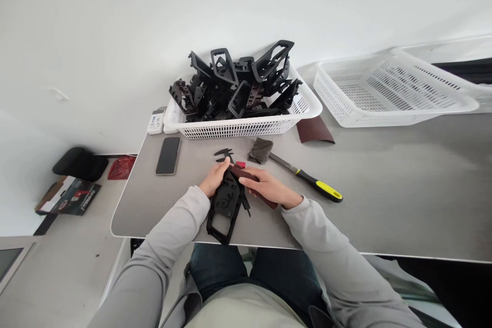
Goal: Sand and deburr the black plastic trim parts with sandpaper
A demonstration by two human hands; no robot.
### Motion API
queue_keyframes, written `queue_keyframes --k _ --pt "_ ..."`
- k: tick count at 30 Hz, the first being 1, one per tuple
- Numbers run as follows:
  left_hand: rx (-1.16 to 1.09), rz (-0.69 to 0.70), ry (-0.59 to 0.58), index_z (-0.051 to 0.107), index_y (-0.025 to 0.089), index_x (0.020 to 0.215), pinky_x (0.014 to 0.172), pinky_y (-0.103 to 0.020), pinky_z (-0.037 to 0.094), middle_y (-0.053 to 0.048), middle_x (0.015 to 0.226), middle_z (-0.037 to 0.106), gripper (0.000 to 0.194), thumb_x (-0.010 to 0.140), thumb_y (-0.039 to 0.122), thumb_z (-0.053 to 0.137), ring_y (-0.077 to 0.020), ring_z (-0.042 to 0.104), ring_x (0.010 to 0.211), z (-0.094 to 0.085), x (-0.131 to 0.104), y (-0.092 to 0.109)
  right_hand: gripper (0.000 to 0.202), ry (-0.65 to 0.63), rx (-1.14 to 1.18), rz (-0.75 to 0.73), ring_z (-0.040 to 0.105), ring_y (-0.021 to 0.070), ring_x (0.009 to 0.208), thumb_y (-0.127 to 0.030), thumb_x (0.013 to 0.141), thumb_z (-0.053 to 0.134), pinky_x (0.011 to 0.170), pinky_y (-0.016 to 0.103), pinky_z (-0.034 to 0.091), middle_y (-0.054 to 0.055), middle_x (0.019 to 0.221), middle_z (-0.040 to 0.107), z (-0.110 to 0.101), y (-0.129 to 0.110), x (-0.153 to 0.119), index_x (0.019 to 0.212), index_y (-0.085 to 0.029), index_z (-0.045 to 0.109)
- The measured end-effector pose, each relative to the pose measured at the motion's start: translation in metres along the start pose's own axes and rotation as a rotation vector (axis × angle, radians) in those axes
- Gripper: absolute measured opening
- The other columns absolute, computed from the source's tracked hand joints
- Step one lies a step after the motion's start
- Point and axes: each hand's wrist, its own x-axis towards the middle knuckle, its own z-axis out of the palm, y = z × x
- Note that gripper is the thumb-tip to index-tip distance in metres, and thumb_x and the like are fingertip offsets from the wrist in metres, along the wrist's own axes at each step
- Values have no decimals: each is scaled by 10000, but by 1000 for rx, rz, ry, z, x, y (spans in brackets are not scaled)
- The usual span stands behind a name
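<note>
My left hand (215,177) grips the far end of a black plastic trim part (226,202), which lies at a slant near the table's front edge. In my right hand (269,184) is a folded strip of brown sandpaper (248,174), its upper end against the top of the part by my left thumb. A black caliper (224,154) lies partly under the part and my hands, its jaws showing beyond them. Close by are a small red object (241,164), a crumpled dark cloth (260,150) and a file with a black and yellow handle (319,185).
Behind my hands stands a white basket (246,128) heaped with black plastic parts (230,82). Empty white baskets (346,113) stand to the right. A brown sandpaper sheet (315,130) lies between them. On the left are a phone (168,156) and a small white box (156,122).
</note>
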Motion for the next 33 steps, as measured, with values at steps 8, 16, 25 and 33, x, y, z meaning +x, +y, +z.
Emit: queue_keyframes --k 8,16,25,33 --pt "47 3 -2 624 155 728 636 -256 395 10 630 592 560 680 710 561 -118 518 609 -1 0 2 234 -20 2 49 485 103 467 -421 856 537 463 252 403 -34 585 508 -6 -5 -5 796 -195 558" --pt "-19 -30 -12 604 159 711 551 -242 372 24 583 570 529 645 684 614 -98 491 530 -1 0 3 251 -32 7 62 482 104 456 -422 828 558 448 256 396 -33 562 508 -6 -8 -6 709 -202 543" --pt "-61 -41 -44 565 167 694 547 -236 374 41 567 551 359 597 462 746 -92 500 513 1 -6 10 235 51 38 133 491 115 436 -420 773 584 448 269 401 -34 514 533 -7 -9 -6 679 -208 542" --pt "-36 -114 -116 549 187 709 520 -234 362 44 582 568 239 512 214 683 -108 515 506 -5 -7 14 276 275 72 136 539 131 490 -455 762 578 508 269 429 -20 555 578 -7 -7 -3 792 -181 559"
